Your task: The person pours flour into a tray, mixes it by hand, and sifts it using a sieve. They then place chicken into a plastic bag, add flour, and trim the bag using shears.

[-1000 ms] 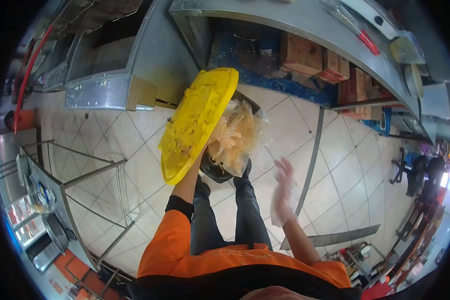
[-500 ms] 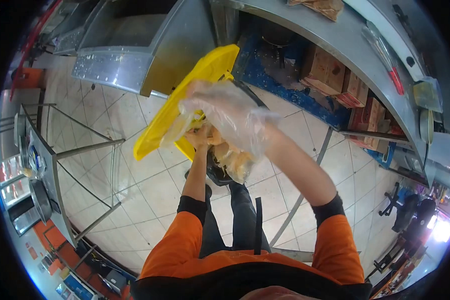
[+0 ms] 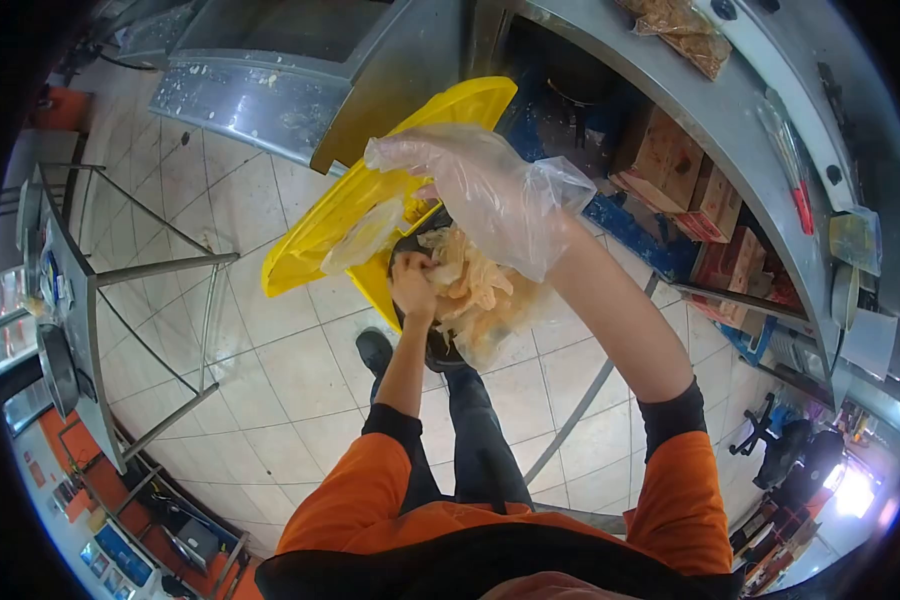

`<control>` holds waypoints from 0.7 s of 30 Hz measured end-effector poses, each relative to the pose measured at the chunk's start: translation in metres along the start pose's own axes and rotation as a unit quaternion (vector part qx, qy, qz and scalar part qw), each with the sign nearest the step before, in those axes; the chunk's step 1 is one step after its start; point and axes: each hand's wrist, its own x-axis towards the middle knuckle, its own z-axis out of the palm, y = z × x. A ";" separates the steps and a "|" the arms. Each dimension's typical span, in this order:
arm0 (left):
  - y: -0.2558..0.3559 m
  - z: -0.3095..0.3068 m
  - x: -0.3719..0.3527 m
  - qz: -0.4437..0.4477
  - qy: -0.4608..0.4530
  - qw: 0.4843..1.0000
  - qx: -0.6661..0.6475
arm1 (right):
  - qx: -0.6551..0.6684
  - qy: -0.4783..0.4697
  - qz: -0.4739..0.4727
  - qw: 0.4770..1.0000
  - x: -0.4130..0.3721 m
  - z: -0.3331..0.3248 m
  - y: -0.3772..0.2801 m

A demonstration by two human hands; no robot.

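Observation:
A bin with a raised yellow lid (image 3: 315,235) stands in front of my feet. Bunched at its dark mouth is a clear plastic bag (image 3: 490,340) with pale orange, crumpled scraps (image 3: 470,290) in and around it. My left hand (image 3: 412,287) is at the left side of this heap, its fingers curled in on the bag's edge. Over my right hand (image 3: 460,180) hangs a loose clear plastic covering (image 3: 520,205) reaching to the wrist; the hand is above the bin, close to the lid. Its fingers are blurred by the plastic. A clear plastic flap (image 3: 365,238) lies against the lid.
A steel counter (image 3: 660,95) curves along the right, with cardboard boxes (image 3: 660,160) below and red-handled tongs (image 3: 800,200) on top. A metal-legged table (image 3: 160,270) stands at left. Steel equipment (image 3: 250,110) is behind the bin, on a tiled floor (image 3: 300,370).
My right hand in its plastic has shifted right and up, uncovering more of the scraps. My left hand has moved slightly right. The view has also shifted a little.

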 end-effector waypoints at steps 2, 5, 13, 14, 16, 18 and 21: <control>-0.008 -0.014 -0.010 -0.078 0.041 0.973 0.211 | -0.001 -0.004 -0.002 1.000 0.002 -0.001 0.002; -0.026 -0.013 -0.013 -0.056 -0.045 0.939 0.336 | 0.004 -0.008 -0.002 1.000 0.003 0.003 0.003; -0.045 -0.078 -0.025 0.116 0.038 0.973 0.197 | -0.006 0.025 0.013 1.000 -0.003 0.007 -0.007; -0.048 -0.091 -0.028 0.124 -0.003 0.971 0.204 | -0.013 0.058 0.024 0.998 0.004 0.008 -0.001; -0.062 -0.073 -0.028 0.114 0.004 0.954 0.277 | -0.021 0.091 0.034 0.995 0.016 0.005 0.011; -0.055 -0.064 -0.022 0.033 -0.054 0.942 0.329 | 0.028 0.053 0.057 0.997 0.025 0.003 0.025; -0.040 -0.057 -0.007 0.091 -0.035 0.971 0.218 | 0.055 0.061 0.020 0.996 0.035 0.005 0.039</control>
